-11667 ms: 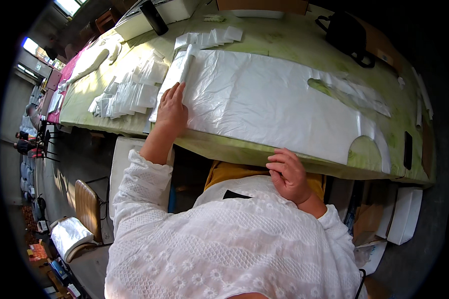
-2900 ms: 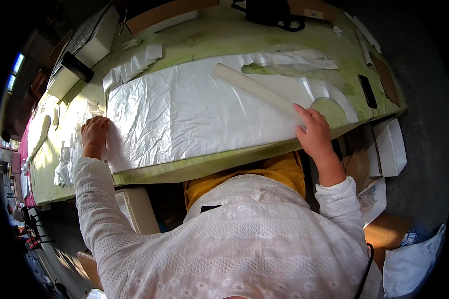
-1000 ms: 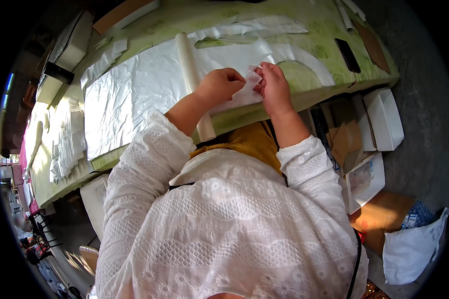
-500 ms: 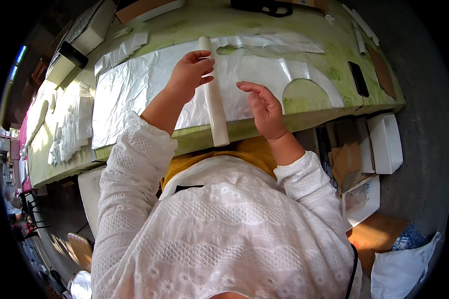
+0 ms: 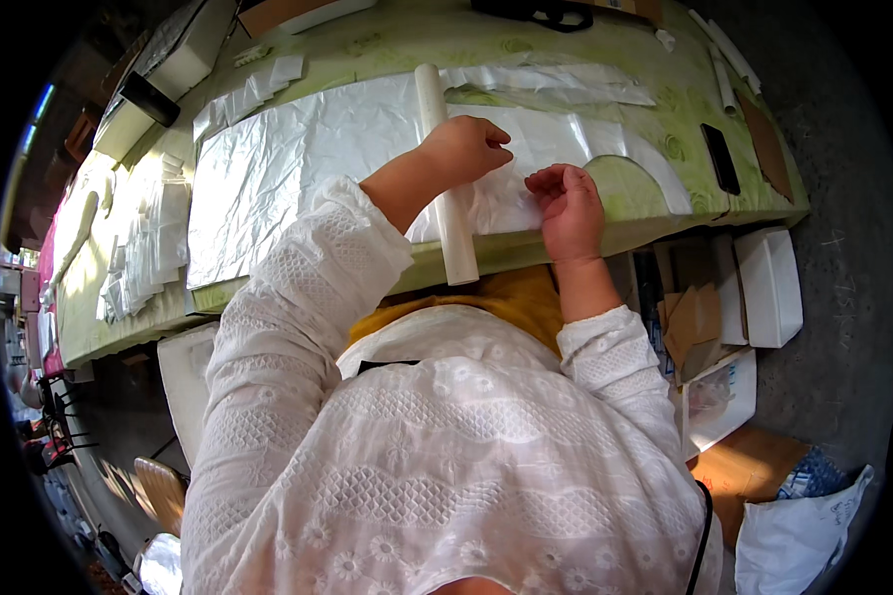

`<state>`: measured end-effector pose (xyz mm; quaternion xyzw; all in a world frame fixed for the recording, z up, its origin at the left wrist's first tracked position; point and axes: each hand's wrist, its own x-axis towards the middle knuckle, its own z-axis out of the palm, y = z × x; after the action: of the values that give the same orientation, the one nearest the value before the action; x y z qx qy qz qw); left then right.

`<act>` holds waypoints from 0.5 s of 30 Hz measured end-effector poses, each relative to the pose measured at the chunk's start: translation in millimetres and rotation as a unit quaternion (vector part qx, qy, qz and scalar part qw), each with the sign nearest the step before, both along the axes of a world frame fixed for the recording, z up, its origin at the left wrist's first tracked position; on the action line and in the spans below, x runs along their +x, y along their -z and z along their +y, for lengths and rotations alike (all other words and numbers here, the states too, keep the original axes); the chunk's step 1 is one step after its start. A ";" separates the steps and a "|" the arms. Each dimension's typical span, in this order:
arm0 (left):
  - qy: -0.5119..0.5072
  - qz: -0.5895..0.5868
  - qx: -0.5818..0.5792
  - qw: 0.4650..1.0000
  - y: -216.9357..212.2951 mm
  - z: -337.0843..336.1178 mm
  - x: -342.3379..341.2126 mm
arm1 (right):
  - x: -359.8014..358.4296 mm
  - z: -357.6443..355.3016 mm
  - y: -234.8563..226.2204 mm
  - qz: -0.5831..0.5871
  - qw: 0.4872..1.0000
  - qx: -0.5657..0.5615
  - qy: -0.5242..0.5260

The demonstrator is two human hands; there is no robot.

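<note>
A pale tube or roll [image 5: 454, 238] lies across the plastic sheeting, its near end reaching past the table's front edge. My left hand [image 5: 466, 151] is above it, the wrist crossing over the tube. The fingers of that hand are bent together in a pinch; what is between them, if anything, cannot be made out. Thin, clear plastic [image 5: 501, 203] lies wrinkled below and between my hands. To its right, my right hand [image 5: 572, 210] has its fingers curled in near the plastic, their grip too small to see. Silvery-white plastic sheets [image 5: 268, 164] are spread to the left.
A green patterned cloth covers the table [image 5: 655, 149]. A black phone [image 5: 719, 159] and a brown cardboard piece [image 5: 762, 144] lie at the right. Stacked plastic bags [image 5: 154, 243] lie left. White foam boxes [image 5: 769, 288] and a carton [image 5: 749, 466] stand on the floor at right.
My left hand has moved right across the tube, its fingers drawn together. My right hand has shifted slightly right, its fingers more curled. The tube appears slightly farther right, along with the whole view.
</note>
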<state>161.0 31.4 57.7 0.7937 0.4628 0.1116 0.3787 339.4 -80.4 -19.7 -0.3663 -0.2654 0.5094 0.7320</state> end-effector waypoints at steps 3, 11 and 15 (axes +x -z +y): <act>-0.123 -0.168 -0.076 0.975 -6.5 0.0 -10.6 | 16.0 -5.5 -5.6 0.117 0.992 -0.001 0.043; -0.039 -0.066 0.013 0.997 -18.2 -26.1 -11.3 | 28.8 -1.8 4.2 0.138 0.990 0.014 0.018; -0.002 -0.004 0.061 0.998 -3.6 -29.5 1.3 | 27.9 -3.7 4.4 0.130 0.991 0.020 0.013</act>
<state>162.4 1.9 61.3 0.8139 0.4554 0.1437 0.3311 367.3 -84.0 -24.1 -0.2856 -0.1739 0.5379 0.7738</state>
